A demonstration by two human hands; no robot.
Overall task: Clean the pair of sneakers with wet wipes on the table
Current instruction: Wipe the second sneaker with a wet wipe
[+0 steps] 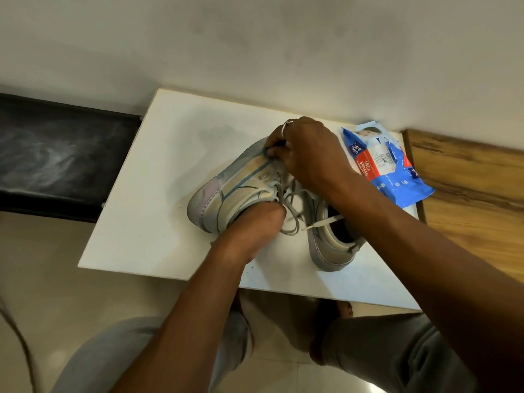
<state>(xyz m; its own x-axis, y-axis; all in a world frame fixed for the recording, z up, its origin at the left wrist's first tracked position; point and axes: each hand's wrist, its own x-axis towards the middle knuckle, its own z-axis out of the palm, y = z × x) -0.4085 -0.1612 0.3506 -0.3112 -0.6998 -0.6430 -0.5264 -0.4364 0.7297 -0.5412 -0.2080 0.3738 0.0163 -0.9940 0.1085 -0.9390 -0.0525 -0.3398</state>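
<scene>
Pale wall (255, 52) backs a white desk (158, 165), seen from above.

The left grip (255, 222) is pushed into the mouth of the left sneaker (238, 191). Its fingers are hidden inside, so how far they are curled cannot be told. The right grip (309, 154) is bent over the toe end of the same sneaker, with a ring (284, 129) on one finger. The fingers curl down and pinch a small pale wad, apparently a wipe (277, 165), against the upper near the toe.

That sneaker is tilted onto its side near the middle of the desk. Its sole faces left, its toe points toward the wall and its heel toward the person. It is cream and grey with thin blue lines and a lilac patch near the heel. Loose laces (292, 219) trail between it and the right sneaker (329, 251). The right sneaker stands upright just beside it, heel toward the near edge of the desk, and is partly covered by the right forearm.

A blue and red wipes pack (397, 177) lies flat at the far right corner of the desk, close behind the right wrist. It is apart from both sneakers.

A brown wood panel (467, 199) adjoins the desk on the right, and a black slab (56, 154) runs off to the left. Below the near edge is a tiled floor (56, 279), with grey trousers (397, 358) and a bare foot (337, 307) under the desk.
</scene>
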